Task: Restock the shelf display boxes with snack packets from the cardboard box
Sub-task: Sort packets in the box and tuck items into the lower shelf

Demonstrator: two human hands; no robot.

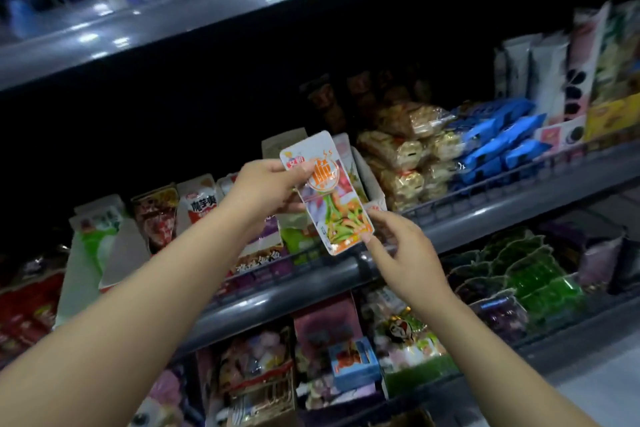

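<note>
My left hand (pixel 266 187) grips a stack of flat white snack packets (pixel 332 204) printed with an orange seal and green vegetables, held up in front of the middle shelf. Its thumb lies across the top packet's upper left corner. My right hand (pixel 398 253) reaches up from below, and a fingertip touches the packet's lower right corner. Right behind the packets stands an open white display box (pixel 372 180) on the middle shelf. The cardboard box is out of view.
More display boxes with red, white and purple packets (pixel 204 208) fill the middle shelf to the left. Golden wrapped snacks (pixel 405 156) and blue packets (pixel 498 142) lie to the right. The grey shelf rail (pixel 311 284) runs below my hands, with more goods on the lower shelf.
</note>
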